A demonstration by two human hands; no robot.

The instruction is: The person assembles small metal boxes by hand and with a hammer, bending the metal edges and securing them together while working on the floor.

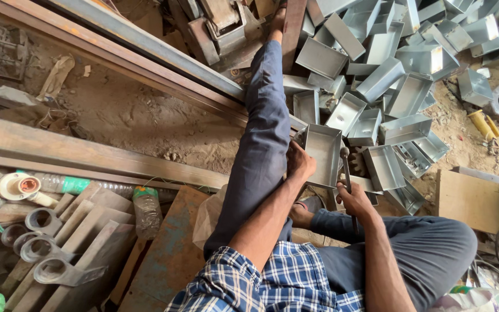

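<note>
Fingers of the left hand (300, 163) curl over the near left rim of an open grey metal box (322, 155), steadying it above the floor. Just beside it, the right hand (353, 199) wraps closed around a hammer (346, 171).

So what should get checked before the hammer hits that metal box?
1. Left hand grips the metal box at its edge: ok.
2. Right hand wraps the hammer handle: ok.
3. Hammer head sits beside the box's right wall: ok.
4. Left fingers out of the hammer's way: cannot tell.
5. Box resting steady underneath: cannot tell.
6. Pile of boxes lies close behind, crowding the spot: not ok.
</note>
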